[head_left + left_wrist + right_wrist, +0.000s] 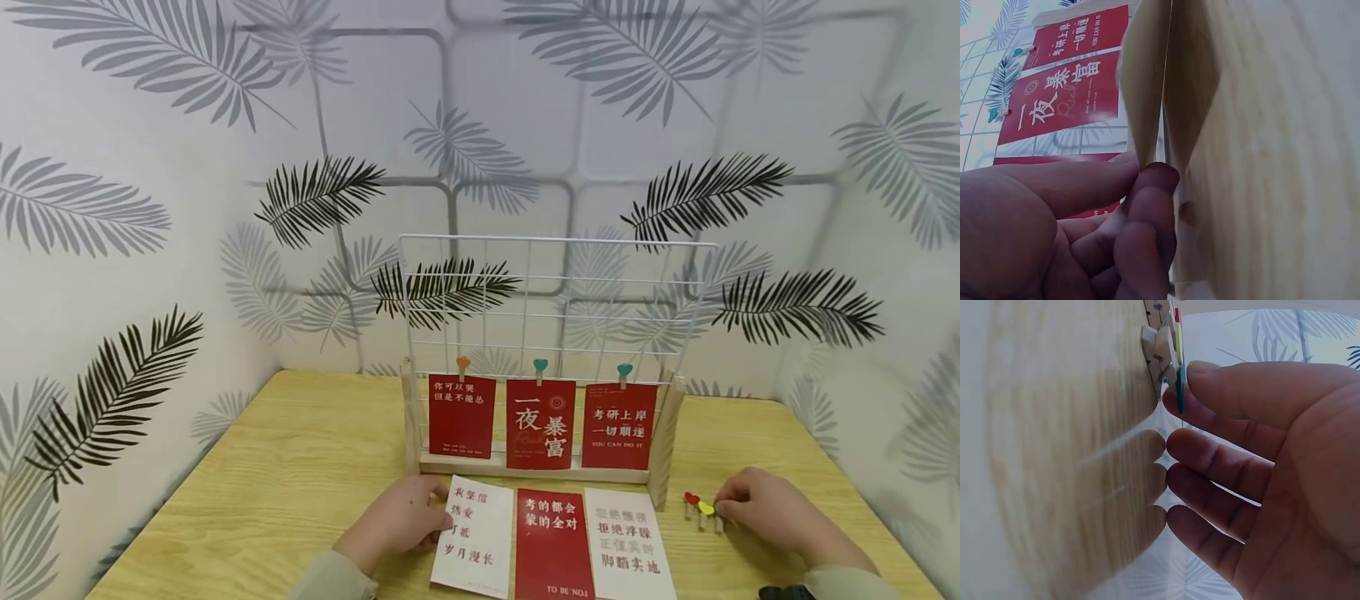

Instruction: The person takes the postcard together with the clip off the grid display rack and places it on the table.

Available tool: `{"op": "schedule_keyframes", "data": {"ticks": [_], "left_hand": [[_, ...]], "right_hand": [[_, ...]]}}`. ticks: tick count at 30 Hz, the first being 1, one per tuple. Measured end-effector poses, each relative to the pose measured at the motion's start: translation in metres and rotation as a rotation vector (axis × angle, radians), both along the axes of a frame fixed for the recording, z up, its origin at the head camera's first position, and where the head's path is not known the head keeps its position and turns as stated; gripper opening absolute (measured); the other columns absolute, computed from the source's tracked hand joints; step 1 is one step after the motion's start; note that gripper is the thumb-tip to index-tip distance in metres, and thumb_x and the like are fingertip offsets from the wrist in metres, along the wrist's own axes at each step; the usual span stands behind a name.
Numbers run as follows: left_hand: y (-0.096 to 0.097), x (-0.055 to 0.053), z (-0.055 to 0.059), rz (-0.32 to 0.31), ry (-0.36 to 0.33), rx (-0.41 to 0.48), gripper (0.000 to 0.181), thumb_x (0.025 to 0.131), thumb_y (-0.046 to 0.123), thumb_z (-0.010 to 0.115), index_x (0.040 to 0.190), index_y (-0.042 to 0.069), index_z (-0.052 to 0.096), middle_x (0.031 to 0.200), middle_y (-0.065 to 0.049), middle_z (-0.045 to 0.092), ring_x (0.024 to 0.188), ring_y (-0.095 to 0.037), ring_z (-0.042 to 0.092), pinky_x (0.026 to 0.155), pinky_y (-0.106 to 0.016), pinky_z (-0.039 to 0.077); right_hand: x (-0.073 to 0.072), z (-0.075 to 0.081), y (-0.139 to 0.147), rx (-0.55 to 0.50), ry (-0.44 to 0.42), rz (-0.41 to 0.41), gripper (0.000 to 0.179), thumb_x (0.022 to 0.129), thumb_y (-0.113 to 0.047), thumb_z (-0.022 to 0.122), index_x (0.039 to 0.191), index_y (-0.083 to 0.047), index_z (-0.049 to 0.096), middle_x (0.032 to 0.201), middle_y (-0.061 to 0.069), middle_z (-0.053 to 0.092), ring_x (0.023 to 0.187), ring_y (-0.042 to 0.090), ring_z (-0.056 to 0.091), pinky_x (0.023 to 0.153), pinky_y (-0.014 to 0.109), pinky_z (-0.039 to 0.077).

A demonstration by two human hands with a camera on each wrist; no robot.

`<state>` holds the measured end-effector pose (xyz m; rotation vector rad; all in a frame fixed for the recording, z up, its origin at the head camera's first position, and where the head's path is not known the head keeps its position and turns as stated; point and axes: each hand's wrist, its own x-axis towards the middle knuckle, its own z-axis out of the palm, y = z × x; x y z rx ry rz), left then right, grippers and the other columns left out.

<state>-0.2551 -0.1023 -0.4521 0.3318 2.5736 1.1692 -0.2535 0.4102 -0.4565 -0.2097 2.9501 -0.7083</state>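
My left hand [397, 521] pinches the left edge of a white card with Chinese lettering [471, 560] between thumb and fingers. In the left wrist view the edge of that card [1144, 81] is lifted off the table. My right hand [776, 512] is at the right, its fingertips on the tabletop. Thumb and index finger pinch a small wooden clothespin with a teal heart [1180, 390], mostly hidden in the head view. Beside it lie a red-heart clothespin [692, 498] and a yellow-heart clothespin [706, 508].
A red card [553, 542] and another white card [632, 575] lie right of the held one. Behind them a white wire grid [558, 317] stands in a wooden base [532, 470]. Three red cards hang on it from heart clothespins. Patterned wall covering [487, 108] surrounds the wooden table [300, 442].
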Motion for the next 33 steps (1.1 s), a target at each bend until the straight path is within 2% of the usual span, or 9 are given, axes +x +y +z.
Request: {"op": "schedule_keyframes", "data": {"ticks": [5,9,12,16,21,25,31,33], "left_hand": [[-0.002,0.000,0.002,0.014,0.022,-0.049,0.023,0.092,0.015,0.072,0.111,0.005,0.067,0.065,-0.004,0.064,0.055,-0.018,0.058,0.054,-0.034,0.050],[-0.002,-0.001,0.004,0.009,0.097,-0.101,0.024,0.091,0.021,0.073,0.110,0.006,0.069,0.070,-0.003,0.060,0.059,-0.017,0.054,0.056,-0.035,0.047],[-0.001,-0.002,0.006,-0.002,0.171,-0.131,0.025,0.091,0.024,0.073,0.110,0.008,0.070,0.076,0.000,0.057,0.065,-0.017,0.052,0.060,-0.035,0.045],[0.000,0.000,0.008,-0.011,0.201,-0.110,0.026,0.093,0.024,0.071,0.112,0.007,0.069,0.076,0.002,0.058,0.058,-0.016,0.054,0.056,-0.035,0.046],[0.002,0.003,0.009,-0.017,0.219,-0.083,0.025,0.093,0.024,0.071,0.112,0.007,0.069,0.073,0.002,0.057,0.052,-0.014,0.051,0.049,-0.033,0.044],[0.003,0.004,0.010,-0.010,0.197,-0.050,0.027,0.095,0.024,0.070,0.115,0.007,0.068,0.074,0.001,0.059,0.050,-0.014,0.051,0.046,-0.032,0.043],[0.003,0.004,0.016,0.000,0.179,-0.030,0.029,0.096,0.026,0.070,0.119,0.008,0.067,0.079,0.001,0.060,0.052,-0.015,0.052,0.046,-0.031,0.044],[0.004,0.004,0.020,-0.002,0.192,-0.035,0.029,0.096,0.026,0.070,0.119,0.008,0.067,0.082,0.002,0.060,0.056,-0.015,0.053,0.049,-0.031,0.045]], "right_hand": [[0.000,0.001,-0.003,-0.004,-0.003,-0.012,0.007,0.093,-0.022,0.073,0.095,-0.015,0.074,0.090,-0.004,0.067,0.082,0.015,0.058,0.073,0.040,0.049],[0.000,0.004,-0.005,-0.002,0.014,-0.019,0.010,0.095,-0.023,0.070,0.097,-0.014,0.074,0.091,-0.004,0.068,0.083,0.015,0.059,0.073,0.041,0.049],[0.000,0.007,-0.006,0.004,0.053,-0.020,0.012,0.096,-0.024,0.069,0.099,-0.013,0.074,0.097,-0.001,0.068,0.089,0.019,0.062,0.076,0.043,0.051],[0.003,0.010,-0.009,-0.002,0.102,-0.016,0.015,0.097,-0.025,0.067,0.103,-0.013,0.074,0.107,0.005,0.066,0.100,0.028,0.063,0.081,0.049,0.052],[0.007,0.013,-0.013,-0.023,0.144,-0.021,0.018,0.098,-0.025,0.066,0.107,-0.011,0.074,0.111,0.009,0.063,0.105,0.036,0.061,0.083,0.055,0.051],[0.010,0.016,-0.017,-0.015,0.199,-0.028,0.016,0.097,-0.022,0.067,0.107,-0.010,0.074,0.113,0.012,0.062,0.106,0.038,0.060,0.085,0.058,0.049],[0.013,0.025,-0.023,-0.033,0.301,-0.014,0.014,0.097,-0.018,0.069,0.107,-0.008,0.073,0.119,0.019,0.059,0.109,0.044,0.058,0.085,0.061,0.049],[0.014,0.028,-0.026,-0.047,0.324,-0.011,0.015,0.098,-0.017,0.069,0.109,-0.007,0.072,0.122,0.021,0.057,0.111,0.045,0.056,0.085,0.061,0.050]]}}
